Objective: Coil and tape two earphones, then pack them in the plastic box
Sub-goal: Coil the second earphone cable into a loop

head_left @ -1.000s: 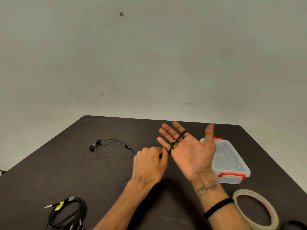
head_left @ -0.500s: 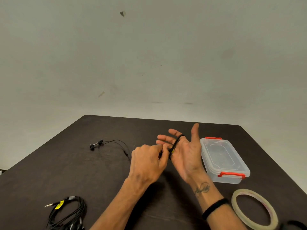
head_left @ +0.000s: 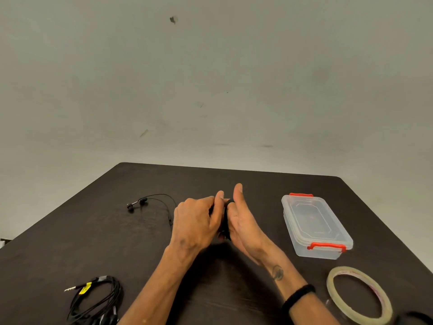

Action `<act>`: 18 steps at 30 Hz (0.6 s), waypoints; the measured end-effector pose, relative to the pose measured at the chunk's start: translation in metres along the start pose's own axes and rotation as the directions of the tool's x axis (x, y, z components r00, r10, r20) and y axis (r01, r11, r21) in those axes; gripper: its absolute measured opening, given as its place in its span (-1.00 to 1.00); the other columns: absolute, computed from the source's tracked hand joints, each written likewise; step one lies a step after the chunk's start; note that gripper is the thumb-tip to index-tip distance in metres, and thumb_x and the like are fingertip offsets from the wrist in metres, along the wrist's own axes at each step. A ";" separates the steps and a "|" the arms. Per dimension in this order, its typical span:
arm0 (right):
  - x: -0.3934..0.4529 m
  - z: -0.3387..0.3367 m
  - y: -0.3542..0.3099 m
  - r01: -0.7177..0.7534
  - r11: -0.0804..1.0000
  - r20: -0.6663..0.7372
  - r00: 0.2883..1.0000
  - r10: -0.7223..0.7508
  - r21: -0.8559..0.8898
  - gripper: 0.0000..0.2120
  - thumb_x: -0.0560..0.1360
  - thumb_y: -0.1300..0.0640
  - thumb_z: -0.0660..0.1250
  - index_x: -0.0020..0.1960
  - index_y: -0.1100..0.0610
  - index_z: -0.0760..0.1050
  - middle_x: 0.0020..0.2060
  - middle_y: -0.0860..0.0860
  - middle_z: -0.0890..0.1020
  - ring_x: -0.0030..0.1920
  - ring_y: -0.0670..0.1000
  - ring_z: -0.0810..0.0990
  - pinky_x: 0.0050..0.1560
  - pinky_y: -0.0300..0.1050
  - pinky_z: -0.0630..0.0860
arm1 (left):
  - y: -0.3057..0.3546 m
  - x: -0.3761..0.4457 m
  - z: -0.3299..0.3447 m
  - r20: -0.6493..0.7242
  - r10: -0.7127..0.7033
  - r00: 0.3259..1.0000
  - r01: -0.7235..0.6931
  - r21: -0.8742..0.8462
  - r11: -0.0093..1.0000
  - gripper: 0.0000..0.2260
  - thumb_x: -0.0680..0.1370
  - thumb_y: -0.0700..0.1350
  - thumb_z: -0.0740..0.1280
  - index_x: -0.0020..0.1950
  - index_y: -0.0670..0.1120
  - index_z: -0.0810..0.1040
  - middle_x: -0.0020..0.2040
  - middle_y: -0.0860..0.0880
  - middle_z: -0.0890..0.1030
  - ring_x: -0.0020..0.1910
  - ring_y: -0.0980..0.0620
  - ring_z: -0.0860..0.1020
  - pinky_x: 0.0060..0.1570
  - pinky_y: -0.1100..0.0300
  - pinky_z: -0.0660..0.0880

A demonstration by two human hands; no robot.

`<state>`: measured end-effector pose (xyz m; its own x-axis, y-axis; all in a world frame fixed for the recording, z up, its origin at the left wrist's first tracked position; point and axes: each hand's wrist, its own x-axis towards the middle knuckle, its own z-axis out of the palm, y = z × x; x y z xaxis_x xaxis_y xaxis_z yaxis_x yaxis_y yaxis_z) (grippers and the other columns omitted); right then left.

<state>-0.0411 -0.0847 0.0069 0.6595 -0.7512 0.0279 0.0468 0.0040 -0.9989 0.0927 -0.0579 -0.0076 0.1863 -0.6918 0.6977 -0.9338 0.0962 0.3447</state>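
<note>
No readable text, brand, number or sign is showing anywhere. A small yellow tag (head_left: 84,288) is sitting on the cable of the coiled earphones (head_left: 98,301) at the near left of the surface (head_left: 70,242), just behind the plug, but any print on it is too small to make out. A dark tattoo (head_left: 278,272) is showing on the right forearm near the wrist; its shape is not resolving into letters. The clear plastic box (head_left: 314,225) with red clips at the right is carrying no label that can be read, and the tape roll (head_left: 358,294) at the near right is showing only a faint reddish inner edge, no lettering.
</note>
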 end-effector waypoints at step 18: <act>-0.007 -0.015 0.002 -0.361 0.930 0.551 0.764 0.335 -0.065 0.24 0.30 -0.75 -0.24 0.44 0.21 0.44 -0.02 0.28 0.63 -0.18 0.05 0.53 -0.23 -0.15 0.37 | -0.005 0.004 -0.010 -0.203 -0.013 0.979 -0.055 -0.327 0.943 -0.41 0.74 0.10 0.13 -0.44 -0.13 0.40 -0.58 0.01 0.39 -0.61 -0.03 0.38 -0.53 -0.06 0.32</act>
<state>-0.0565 -0.0894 0.0044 0.9331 -0.2091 -0.2924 -0.2432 0.2319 -0.9419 0.1015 -0.0538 -0.0002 0.2566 -0.5336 0.8059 -0.7912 0.3629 0.4922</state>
